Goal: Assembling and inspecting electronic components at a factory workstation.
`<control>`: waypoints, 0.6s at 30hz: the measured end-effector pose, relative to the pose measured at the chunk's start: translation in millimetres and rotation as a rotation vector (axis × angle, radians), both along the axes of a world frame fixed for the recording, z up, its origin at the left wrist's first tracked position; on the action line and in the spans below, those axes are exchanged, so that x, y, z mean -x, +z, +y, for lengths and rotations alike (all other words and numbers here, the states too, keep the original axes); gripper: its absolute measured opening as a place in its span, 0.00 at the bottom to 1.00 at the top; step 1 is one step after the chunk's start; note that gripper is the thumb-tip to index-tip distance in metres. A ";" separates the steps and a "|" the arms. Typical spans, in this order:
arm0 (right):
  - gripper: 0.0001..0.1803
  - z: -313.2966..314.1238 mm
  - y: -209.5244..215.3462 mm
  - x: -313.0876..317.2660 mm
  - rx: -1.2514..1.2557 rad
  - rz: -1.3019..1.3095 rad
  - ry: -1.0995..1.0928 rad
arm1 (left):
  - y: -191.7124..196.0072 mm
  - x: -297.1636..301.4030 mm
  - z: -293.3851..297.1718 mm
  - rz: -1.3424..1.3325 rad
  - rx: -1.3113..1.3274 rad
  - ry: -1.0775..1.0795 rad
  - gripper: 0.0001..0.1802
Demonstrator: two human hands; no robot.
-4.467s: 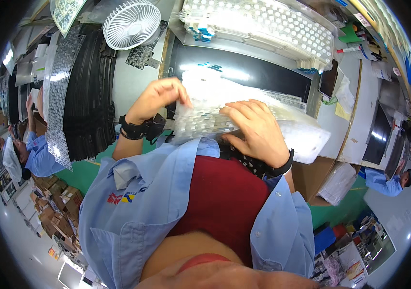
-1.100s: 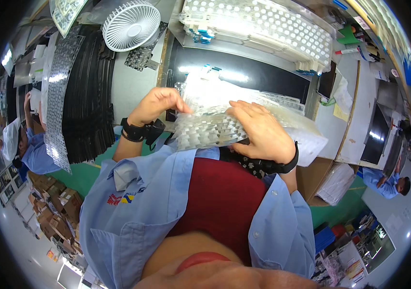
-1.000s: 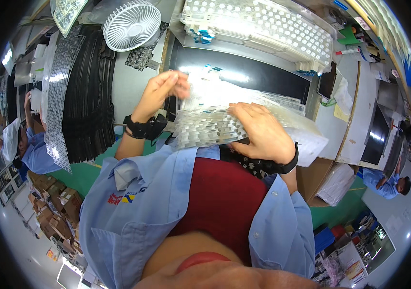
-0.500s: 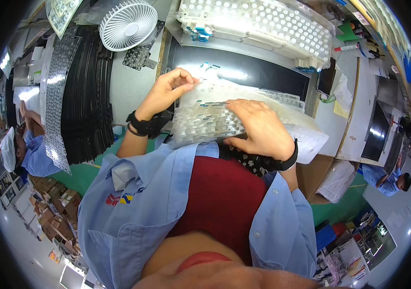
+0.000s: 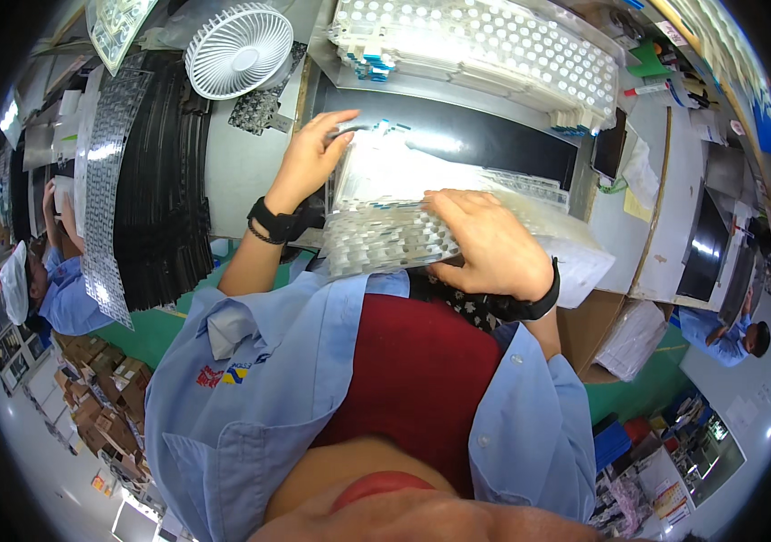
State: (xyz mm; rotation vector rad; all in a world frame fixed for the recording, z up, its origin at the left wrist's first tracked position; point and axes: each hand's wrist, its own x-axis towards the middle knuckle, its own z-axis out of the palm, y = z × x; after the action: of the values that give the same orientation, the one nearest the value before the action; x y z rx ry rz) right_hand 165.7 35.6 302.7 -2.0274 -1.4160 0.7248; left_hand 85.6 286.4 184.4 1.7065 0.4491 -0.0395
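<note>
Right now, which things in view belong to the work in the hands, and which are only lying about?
In the work:
- left hand
- right hand
- stack of clear dotted sheets
- dark work mat

Lying about:
- white fan
- black trays
- white dotted sheet pile

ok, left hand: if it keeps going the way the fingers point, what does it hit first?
Likely the black mat. The left hand points right, over the clear blister sheets it touches; past them lies bare mat. Depth is unclear in fisheye.
</note>
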 end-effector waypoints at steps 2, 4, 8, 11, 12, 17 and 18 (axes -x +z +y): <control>0.27 -0.3 0.4 0.5 -0.011 -0.011 -0.014 | -2.7 -8.7 -3.6 -0.468 -0.566 -0.383 0.18; 0.27 0.1 -0.5 -1.1 0.004 -0.001 -0.004 | -12.0 -14.6 -17.2 -0.461 -0.261 -0.642 0.23; 0.27 1.9 2.3 -2.4 0.060 0.002 0.012 | -34.4 -16.6 -35.9 -0.460 -0.559 -0.849 0.22; 0.27 0.5 -0.8 0.2 0.003 -0.015 -0.009 | -34.8 -12.9 -34.6 -0.303 -0.798 -0.725 0.23; 0.27 0.9 -0.3 0.6 0.001 -0.017 -0.014 | -34.5 -11.7 -30.4 -0.145 -0.832 -0.569 0.27; 0.29 -3.0 -2.8 -0.1 0.005 -0.028 -0.026 | -34.7 0.9 -3.0 -0.097 -0.700 -0.288 0.25; 0.29 -2.3 -2.6 0.4 0.005 -0.029 -0.024 | -29.8 4.5 -0.9 -0.098 -0.700 -0.285 0.25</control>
State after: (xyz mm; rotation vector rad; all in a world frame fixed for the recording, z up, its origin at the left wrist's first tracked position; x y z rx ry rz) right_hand 165.3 33.3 300.0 -2.0628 -1.4049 0.6921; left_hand 81.1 285.5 154.6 2.4407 0.1405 -0.0046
